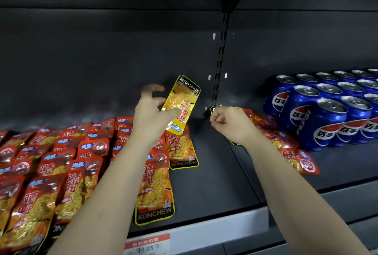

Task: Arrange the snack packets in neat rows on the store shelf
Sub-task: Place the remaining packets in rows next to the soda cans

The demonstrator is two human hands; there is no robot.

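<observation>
Left hand holds up one yellow packet above the shelf, between the snack rows and the cola cans.

At the front edge of the shelf (214, 183), a price tag (147, 243) has a red header and handwriting that I cannot read. Behind it, on the left half, red snack packets (61, 162) lie in overlapping rows, and the last ones show "KONCHEW" on a black band. Above them the left hand (151, 115) holds a yellow packet (182, 99) upside down, thumb pressed on its front and the other fingers spread and bent. The packet's "KONCHEW" reads inverted. The right hand (227, 120) has its fingers curled together over loose packets (286, 142); whether it pinches one, I cannot tell. In the back right corner stand blue cans (327, 115) marked "PEPSI" and "百事".
</observation>
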